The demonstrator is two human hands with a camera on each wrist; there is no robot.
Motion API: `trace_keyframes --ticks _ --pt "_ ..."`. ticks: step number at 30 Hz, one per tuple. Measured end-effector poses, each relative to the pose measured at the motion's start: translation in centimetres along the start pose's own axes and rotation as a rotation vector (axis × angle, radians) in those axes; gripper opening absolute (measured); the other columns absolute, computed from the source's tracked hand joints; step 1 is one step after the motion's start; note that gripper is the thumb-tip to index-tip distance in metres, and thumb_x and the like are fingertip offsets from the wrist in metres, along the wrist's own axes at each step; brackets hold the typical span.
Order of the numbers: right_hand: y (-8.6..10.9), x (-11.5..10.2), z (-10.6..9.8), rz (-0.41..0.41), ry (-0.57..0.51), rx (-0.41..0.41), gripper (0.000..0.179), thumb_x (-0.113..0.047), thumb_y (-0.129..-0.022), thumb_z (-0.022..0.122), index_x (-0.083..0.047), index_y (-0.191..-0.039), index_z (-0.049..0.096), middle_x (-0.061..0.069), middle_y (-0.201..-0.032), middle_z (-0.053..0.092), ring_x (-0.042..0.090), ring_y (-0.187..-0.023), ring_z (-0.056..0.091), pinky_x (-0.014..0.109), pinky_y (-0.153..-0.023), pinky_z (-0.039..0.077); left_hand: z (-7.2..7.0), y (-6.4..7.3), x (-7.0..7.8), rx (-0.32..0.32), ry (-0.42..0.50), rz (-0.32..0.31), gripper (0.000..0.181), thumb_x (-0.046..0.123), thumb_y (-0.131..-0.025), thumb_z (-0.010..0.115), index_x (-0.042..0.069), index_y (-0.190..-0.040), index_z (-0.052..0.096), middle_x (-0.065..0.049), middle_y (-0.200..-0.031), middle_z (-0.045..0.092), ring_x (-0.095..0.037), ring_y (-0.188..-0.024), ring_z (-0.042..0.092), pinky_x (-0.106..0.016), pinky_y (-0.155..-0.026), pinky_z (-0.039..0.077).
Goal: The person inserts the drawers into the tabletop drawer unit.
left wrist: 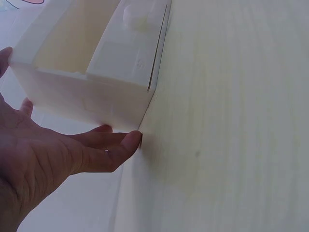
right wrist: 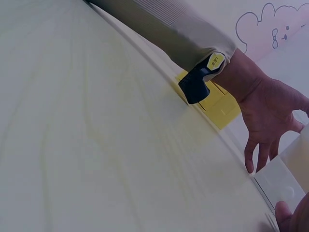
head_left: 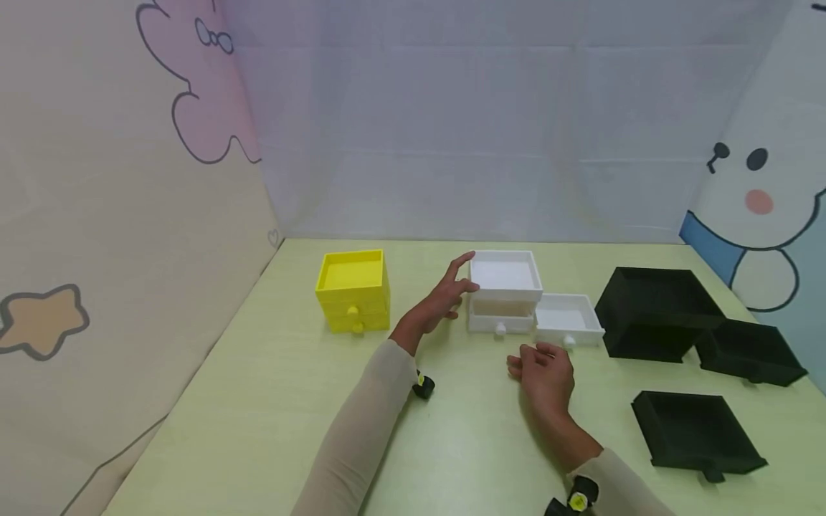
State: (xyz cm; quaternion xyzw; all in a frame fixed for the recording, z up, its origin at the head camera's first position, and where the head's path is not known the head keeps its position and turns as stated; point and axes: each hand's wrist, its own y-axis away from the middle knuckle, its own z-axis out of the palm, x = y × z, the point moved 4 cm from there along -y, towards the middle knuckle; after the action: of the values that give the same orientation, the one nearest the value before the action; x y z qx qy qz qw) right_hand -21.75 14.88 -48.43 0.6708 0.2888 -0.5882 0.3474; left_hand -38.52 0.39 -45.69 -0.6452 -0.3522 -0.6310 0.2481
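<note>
A small white drawer box (head_left: pixel 505 276) stands at the middle back of the table. Its upper slot is hollow, and a lower drawer (left wrist: pixel 128 48) with a round knob sits in it. My left hand (head_left: pixel 444 297) has its fingers spread along the box's left side, with fingertips touching or very close to it. To the right of the box lies a loose white drawer (head_left: pixel 568 315). My right hand (head_left: pixel 545 373) hovers just in front of these, fingers loosely bent and holding nothing; the right wrist view catches only a bit of it at the lower right corner.
A yellow drawer box (head_left: pixel 351 294) with its drawers in stands to the left. On the right are a black box shell (head_left: pixel 658 312) and two loose black drawers, one beside it (head_left: pixel 748 351) and one nearer the front (head_left: pixel 703 433). Cloth walls surround the table (head_left: pixel 258 430).
</note>
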Motion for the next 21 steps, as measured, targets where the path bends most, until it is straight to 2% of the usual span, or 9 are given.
trace_keyframes --ticks 4,12,17,21 --pt "0.2 0.0 -1.3 0.006 0.025 0.026 0.036 -0.017 -0.093 0.055 0.002 -0.121 0.041 0.025 -0.104 0.064 0.013 -0.067 0.068 0.025 -0.061 0.054 0.0 0.0 -0.1 -0.008 0.000 0.004 0.058 0.047 -0.085 0.054 0.067 -0.130 0.023 -0.003 -0.155 0.004 -0.046 -0.129 0.028 -0.059 -0.090 0.035" --pt "0.0 0.0 -2.9 0.054 0.068 0.084 0.043 -0.022 -0.094 0.054 -0.004 -0.126 0.031 0.023 -0.105 0.065 0.013 -0.066 0.069 0.021 -0.062 0.052 0.0 0.0 -0.1 -0.005 -0.001 -0.003 0.057 0.046 -0.086 0.053 0.068 -0.129 0.023 0.003 -0.155 0.006 -0.044 -0.131 0.027 -0.060 -0.092 0.034" --pt "-0.8 0.0 -3.7 0.080 0.107 0.097 0.049 -0.029 -0.094 0.054 -0.007 -0.127 0.026 0.018 -0.100 0.068 0.013 -0.066 0.069 0.014 -0.069 0.048 0.0 0.0 -0.1 -0.011 -0.002 0.005 0.058 0.046 -0.085 0.053 0.066 -0.130 0.022 -0.001 -0.155 0.005 -0.045 -0.131 0.027 -0.060 -0.092 0.034" --pt "-1.7 0.0 -4.2 0.112 0.068 0.113 0.051 -0.030 -0.093 0.055 -0.007 -0.128 0.026 0.017 -0.100 0.067 0.012 -0.065 0.068 0.016 -0.067 0.050 0.1 0.0 0.0 -0.014 -0.003 0.004 0.059 0.047 -0.085 0.053 0.066 -0.131 0.021 -0.002 -0.155 0.006 -0.045 -0.131 0.026 -0.060 -0.092 0.034"
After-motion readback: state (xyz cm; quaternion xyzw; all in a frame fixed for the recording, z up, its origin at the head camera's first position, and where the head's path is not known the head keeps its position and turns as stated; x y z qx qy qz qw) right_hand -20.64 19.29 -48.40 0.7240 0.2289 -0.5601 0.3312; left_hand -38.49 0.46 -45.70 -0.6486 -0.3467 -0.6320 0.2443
